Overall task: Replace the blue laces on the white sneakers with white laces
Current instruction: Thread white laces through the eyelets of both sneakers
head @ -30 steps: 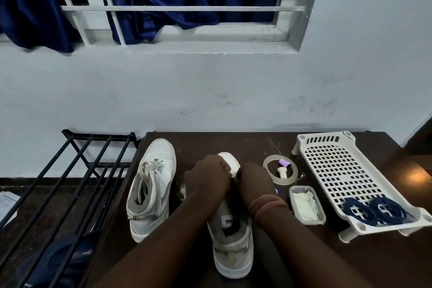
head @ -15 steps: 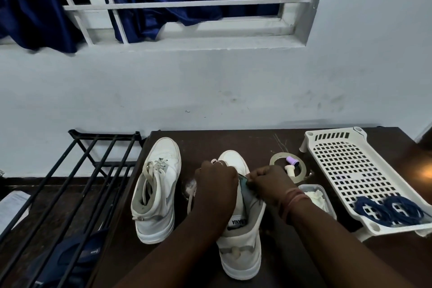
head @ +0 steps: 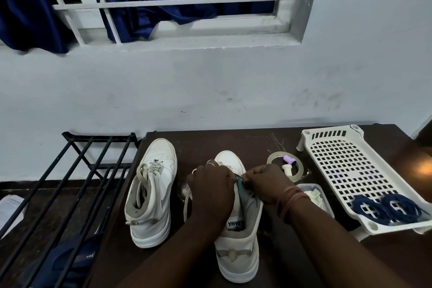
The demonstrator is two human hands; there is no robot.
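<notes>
Bench (head: 233, 140): dark brown wood, scuffed, against a pale wall.
Left sneaker (head: 153, 192): white high-top of smooth leather-like material, toe toward the wall, loosely threaded with an off-white lace; stands apart from the hands.
Right sneaker (head: 238, 229): same make, directly before the person, tongue label showing; its middle is hidden under both hands.
White lace (head: 186, 203): flat off-white cord trailing down the right sneaker's left side onto the bench.
Left hand (head: 211, 189): fingers curled over the sneaker's eyelet area; what they grip is hidden beneath the hand.
Right hand (head: 264, 182): fingertips pinched together at the edge of the grey tongue, threads around the wrist; whether it pinches lace or tongue is hard to tell.
Blue laces (head: 388, 209): two dark coiled bundles lying at the near end of a white perforated plastic tray (head: 346, 166).
Small container (head: 313, 196): clear, rectangular, with crumpled white material inside, partly covered by the right wrist.
Tape ring (head: 285, 168): translucent roll, a small purple-capped item inside it.
Rack (head: 77, 177): black metal bars left of the bench, cut off by the frame.
</notes>
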